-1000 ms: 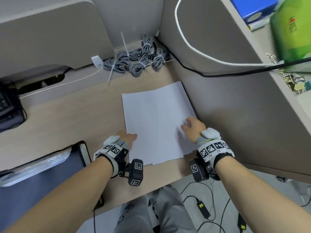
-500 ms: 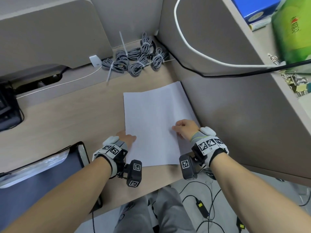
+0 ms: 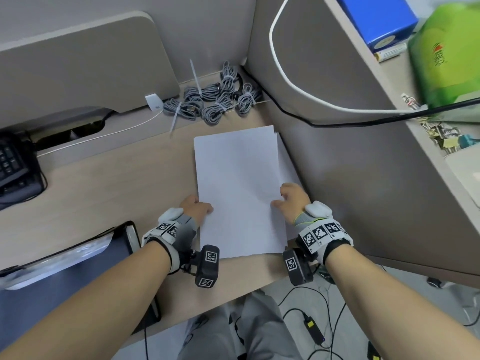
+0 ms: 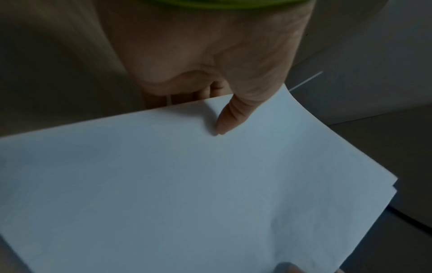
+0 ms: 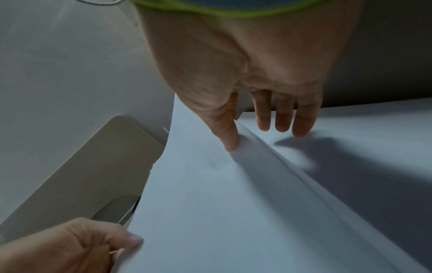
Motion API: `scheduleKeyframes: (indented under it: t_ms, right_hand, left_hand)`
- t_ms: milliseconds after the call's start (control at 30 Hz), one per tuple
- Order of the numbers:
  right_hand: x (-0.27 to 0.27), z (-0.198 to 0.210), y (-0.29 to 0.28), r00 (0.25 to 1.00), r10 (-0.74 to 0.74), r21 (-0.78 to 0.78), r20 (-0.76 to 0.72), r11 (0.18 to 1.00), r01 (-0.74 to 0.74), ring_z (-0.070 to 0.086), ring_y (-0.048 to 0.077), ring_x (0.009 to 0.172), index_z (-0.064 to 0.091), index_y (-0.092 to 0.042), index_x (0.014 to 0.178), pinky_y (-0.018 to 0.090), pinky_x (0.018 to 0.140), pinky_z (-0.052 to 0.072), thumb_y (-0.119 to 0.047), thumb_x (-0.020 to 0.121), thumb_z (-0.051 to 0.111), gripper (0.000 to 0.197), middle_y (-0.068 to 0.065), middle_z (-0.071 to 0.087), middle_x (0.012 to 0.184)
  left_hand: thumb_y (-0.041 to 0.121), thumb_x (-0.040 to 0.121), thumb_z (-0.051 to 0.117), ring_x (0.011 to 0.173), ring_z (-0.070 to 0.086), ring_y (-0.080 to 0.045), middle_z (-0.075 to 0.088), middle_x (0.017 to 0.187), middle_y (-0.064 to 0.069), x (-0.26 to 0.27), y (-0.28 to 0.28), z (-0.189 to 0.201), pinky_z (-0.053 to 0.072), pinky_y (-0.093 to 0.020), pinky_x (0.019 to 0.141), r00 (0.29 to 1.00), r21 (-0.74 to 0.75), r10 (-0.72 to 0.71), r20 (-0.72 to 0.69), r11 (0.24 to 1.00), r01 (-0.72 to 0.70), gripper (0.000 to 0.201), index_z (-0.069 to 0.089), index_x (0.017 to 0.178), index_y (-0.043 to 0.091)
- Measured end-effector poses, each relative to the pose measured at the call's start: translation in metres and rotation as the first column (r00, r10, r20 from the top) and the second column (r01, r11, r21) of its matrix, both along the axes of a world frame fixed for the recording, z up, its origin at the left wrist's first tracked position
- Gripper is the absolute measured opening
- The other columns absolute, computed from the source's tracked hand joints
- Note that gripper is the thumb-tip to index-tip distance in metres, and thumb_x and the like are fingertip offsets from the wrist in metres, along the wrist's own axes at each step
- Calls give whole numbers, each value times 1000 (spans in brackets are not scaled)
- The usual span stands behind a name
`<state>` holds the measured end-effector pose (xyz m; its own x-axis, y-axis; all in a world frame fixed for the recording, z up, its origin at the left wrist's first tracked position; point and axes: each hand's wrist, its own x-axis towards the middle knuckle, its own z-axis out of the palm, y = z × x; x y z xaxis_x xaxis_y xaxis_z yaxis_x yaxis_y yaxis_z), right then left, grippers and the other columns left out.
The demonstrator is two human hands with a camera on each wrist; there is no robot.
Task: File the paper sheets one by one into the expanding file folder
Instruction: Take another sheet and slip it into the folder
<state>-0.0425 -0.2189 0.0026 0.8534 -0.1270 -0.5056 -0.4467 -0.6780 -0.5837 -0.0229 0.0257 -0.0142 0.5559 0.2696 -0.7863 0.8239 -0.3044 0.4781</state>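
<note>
A white paper sheet is raised off the stack of sheets lying on the desk by the right partition. My left hand pinches its left edge, thumb on top and fingers underneath. My right hand pinches the right edge with thumb and index finger, while the other fingers hang straight over the stack. The sheet bows upward between both hands. The dark expanding file folder lies at the desk's lower left, beside my left forearm.
Bundled grey cables lie at the back of the desk. A black keyboard sits at far left. The grey partition stands close on the right, with a black cable across it and a green bag on the shelf above.
My right hand slid left and pinched the top sheet's right edge, lifting it off the stack. The sheet shifted left, uncovering the stack's right side. My left hand kept hold of the left edge.
</note>
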Motion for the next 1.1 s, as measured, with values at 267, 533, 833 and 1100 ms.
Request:
scheduleKeyframes:
  t_ms: [267, 533, 833, 1100]
  right_hand:
    - [3, 32, 13, 994, -108, 160, -12, 981, 108, 33, 17, 60, 50, -3, 61, 30, 58, 29, -25, 67, 68, 29, 2, 39, 60]
    - [22, 74, 23, 977, -101, 234, 189, 971, 55, 50, 10, 58, 64, -10, 73, 29, 61, 44, -4, 80, 62, 9, 3, 56, 66]
    - [16, 65, 25, 988, -65, 194, 143, 980, 37, 54, 24, 70, 61, -11, 83, 29, 63, 41, -5, 82, 65, 7, 7, 62, 80]
    - [25, 80, 43, 988, 36, 216, 150, 974, -69, 66, 27, 89, 66, -18, 96, 40, 85, 53, -21, 81, 66, 15, 3, 71, 94]
  left_hand:
    - [-11, 70, 58, 78, 60, -35, 61, 91, -19, 10, 0, 48, 53, -41, 73, 990, -44, 82, 113, 996, -78, 20, 59, 87, 0]
    - [-10, 75, 64, 72, 55, -23, 58, 81, -11, 18, 19, 97, 44, -24, 56, 936, -6, -1, 352, 1000, 4, 18, 59, 88, 2]
    - [-5, 74, 71, 81, 56, -22, 62, 88, -13, 16, 17, 75, 41, -33, 72, 931, -34, -30, 364, 998, 45, 14, 65, 85, 1]
    - [-7, 78, 68, 81, 58, -18, 61, 89, -3, -9, 25, 101, 41, -24, 73, 903, -97, 163, 397, 986, -136, 25, 62, 99, 4]
